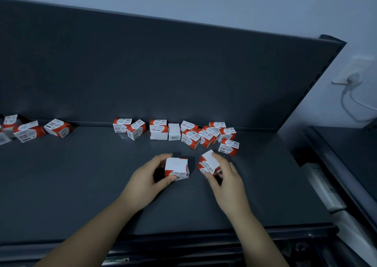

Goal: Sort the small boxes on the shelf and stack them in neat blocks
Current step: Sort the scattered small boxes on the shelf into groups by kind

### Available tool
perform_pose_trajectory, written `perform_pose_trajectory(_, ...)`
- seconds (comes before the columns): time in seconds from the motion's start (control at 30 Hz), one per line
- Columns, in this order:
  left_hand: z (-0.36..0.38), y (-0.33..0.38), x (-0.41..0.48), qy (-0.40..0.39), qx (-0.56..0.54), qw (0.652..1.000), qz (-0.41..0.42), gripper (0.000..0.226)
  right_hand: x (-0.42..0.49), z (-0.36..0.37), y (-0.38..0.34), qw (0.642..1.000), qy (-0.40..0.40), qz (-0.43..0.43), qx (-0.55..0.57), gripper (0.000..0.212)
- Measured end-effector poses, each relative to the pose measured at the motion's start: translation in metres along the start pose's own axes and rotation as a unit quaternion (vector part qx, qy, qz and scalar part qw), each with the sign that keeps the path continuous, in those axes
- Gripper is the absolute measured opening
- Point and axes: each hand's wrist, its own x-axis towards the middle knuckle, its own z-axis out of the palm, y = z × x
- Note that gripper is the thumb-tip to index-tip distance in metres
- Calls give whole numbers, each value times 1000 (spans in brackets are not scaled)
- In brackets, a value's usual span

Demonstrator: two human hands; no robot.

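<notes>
Grips 1 small red-and-white cardboard box (177, 167) in the left hand (152, 178), set on the dark matte shelf (91, 185) at mid-depth. Clamps the right hand (226, 177), just apart, on 2 stacked boxes (207, 161), the upper one tilted. Beyond, loose boxes (204, 136) jumbled along the far edge against the flat back panel (163, 72); another cluster (30, 131) far left. Wide smooth shelf left of the hands, down to the near lip.

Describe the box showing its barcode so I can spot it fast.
Follow the shelf's back panel to the boxes at its foot, right of centre. The barcode box stands straight beyond the left hand. Unlike its red-and-white neighbours, it shows only white, with a small barcode.
</notes>
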Motion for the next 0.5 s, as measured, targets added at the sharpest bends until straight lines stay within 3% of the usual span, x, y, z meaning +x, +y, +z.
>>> perform_pose_trajectory(0.17, 1, -1, 2, -10, -4, 1000, -1, 65, 2, 1, 1, 999, 3, 9, 41, 57)
perform_pose_trajectory(0.3, 0, -2, 0, -12, 10, 1000, 5, 59, 1, -1, -4, 995, -15, 14, 93, 58)
perform_pose_trajectory(0.5, -16, -5, -7, 54, -105, 992, -47, 55, -1, 5, -28, 991, -58, 5, 117, 59)
